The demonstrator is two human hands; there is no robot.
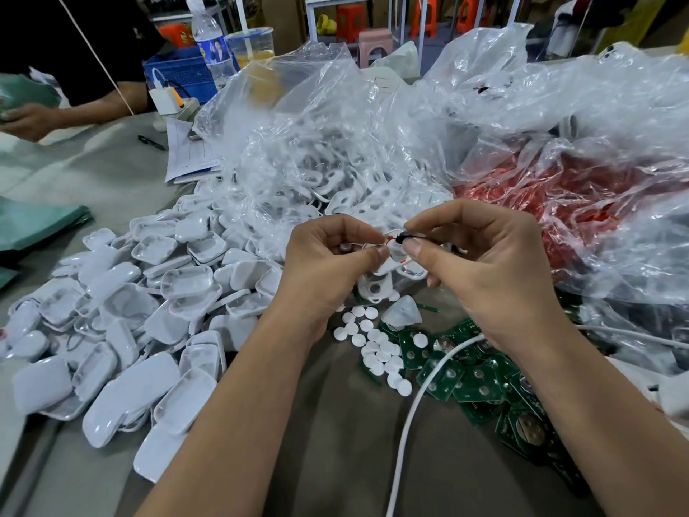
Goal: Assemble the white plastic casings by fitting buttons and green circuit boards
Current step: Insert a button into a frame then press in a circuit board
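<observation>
My left hand (328, 263) holds a white plastic casing (387, 268) above the table, fingers curled round its edge. My right hand (481, 263) pinches a small black part with thin red wires (400, 238) at the casing's top. Below the hands lie several white round buttons (373, 347) and a heap of green circuit boards (473, 382). A large pile of white casings (149, 311) spreads over the left of the table.
Clear plastic bags (335, 143) holding more white parts rise behind the hands; another bag holds red pieces (559, 195). A white cable (414, 408) crosses the boards. Another person's arm (56, 113), a bottle (210, 42), a cup and a blue crate sit far left.
</observation>
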